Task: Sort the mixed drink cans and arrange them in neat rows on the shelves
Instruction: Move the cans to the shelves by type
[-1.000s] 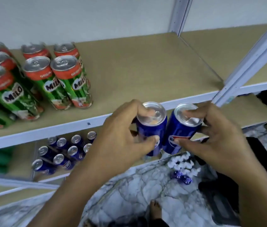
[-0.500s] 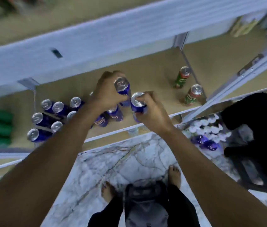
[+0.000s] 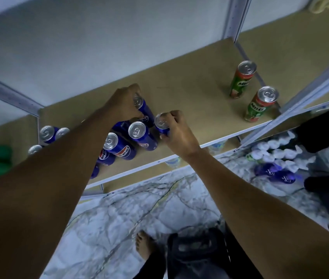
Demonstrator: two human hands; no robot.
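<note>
My left fingers (image 3: 134,91) are curled over the rim of a blue Pepsi can (image 3: 144,109), pinching its top, and my right fingers (image 3: 174,115) are wrapped round a second blue can (image 3: 162,125), gripping it just below its silver lid. Both cans stand on the shelf (image 3: 189,109), a flat tan board with a matte, fibrous face and a thin white metal front edge. The left hand (image 3: 122,104) sits farther back, the right hand (image 3: 179,135) nearer the front lip. Just left of my hands, a cluster of blue cans (image 3: 139,135) crowds together, slim glossy cylinders with round pull-tab lids; my left forearm hides part of it. Far right on the same board stand two green Milo cans (image 3: 240,81), upright, apart from each other. Between them and my right hand the board is bare. White slotted uprights (image 3: 233,17) bound the bay. Below, the marbled floor (image 3: 139,208) shines.
</note>
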